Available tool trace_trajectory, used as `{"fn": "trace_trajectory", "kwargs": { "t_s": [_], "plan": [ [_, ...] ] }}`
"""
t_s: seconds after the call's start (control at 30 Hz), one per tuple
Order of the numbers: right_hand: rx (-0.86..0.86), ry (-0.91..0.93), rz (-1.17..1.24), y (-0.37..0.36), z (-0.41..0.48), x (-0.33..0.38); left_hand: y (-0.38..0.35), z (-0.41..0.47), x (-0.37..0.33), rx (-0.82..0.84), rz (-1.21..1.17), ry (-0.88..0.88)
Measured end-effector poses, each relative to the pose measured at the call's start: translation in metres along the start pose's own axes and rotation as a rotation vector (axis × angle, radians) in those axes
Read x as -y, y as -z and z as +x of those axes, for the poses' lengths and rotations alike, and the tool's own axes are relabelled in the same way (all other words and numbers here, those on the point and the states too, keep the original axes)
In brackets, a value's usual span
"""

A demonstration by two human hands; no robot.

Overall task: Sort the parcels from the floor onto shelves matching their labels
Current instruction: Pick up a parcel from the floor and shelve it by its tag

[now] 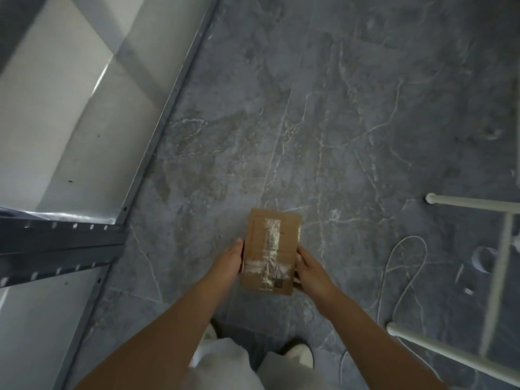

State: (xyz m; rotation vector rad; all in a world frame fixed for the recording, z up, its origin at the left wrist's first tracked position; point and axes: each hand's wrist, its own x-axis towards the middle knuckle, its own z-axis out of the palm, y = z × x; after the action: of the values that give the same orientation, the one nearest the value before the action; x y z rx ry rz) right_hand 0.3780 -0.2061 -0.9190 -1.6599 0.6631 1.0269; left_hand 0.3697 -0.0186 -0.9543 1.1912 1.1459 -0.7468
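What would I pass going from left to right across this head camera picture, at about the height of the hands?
Metal shelf unit → left hand → cardboard parcel → right hand → white cord on the floor → white tube frame.

A flat brown cardboard parcel [271, 251] is held above the grey floor [323, 108], not resting on it. Its long side is turned away from the viewer. Clear shiny tape is laid lengthwise down its middle and crosswise near its closer end. A small dark mark is seen by its near right corner. Metal shelves [56, 136] are seen at the left.
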Motion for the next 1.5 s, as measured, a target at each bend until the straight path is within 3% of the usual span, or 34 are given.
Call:
{"fn": "trace_trajectory", "kwargs": {
  "t_s": [0.2,0.53,0.7,0.93,1.13,1.3,1.5],
  "plan": [
    [0.001,0.079,0.064,0.008,-0.082,0.038,0.008,-0.095,-0.033,0.002,0.086,-0.079],
    [-0.011,0.339,0.094,0.06,-0.298,0.184,0.007,-0.346,-0.139,-0.058,0.174,-0.481],
    [-0.077,0.464,0.091,0.096,-0.422,0.256,0.0,-0.494,-0.181,0.008,0.239,-0.701],
    [-0.046,0.676,0.161,0.115,-0.594,0.34,-0.007,-0.685,-0.228,-0.029,0.211,-1.077],
    [-0.07,0.89,0.173,0.116,-0.699,0.357,-0.002,-0.786,-0.216,0.009,0.184,-1.335],
    [-0.028,0.951,0.209,0.102,-0.756,0.342,0.02,-0.846,-0.192,0.129,0.183,-1.4],
    [0.024,1.123,0.222,0.085,-0.807,0.318,0.04,-0.904,-0.144,0.151,0.147,-1.504]
  ]
}}
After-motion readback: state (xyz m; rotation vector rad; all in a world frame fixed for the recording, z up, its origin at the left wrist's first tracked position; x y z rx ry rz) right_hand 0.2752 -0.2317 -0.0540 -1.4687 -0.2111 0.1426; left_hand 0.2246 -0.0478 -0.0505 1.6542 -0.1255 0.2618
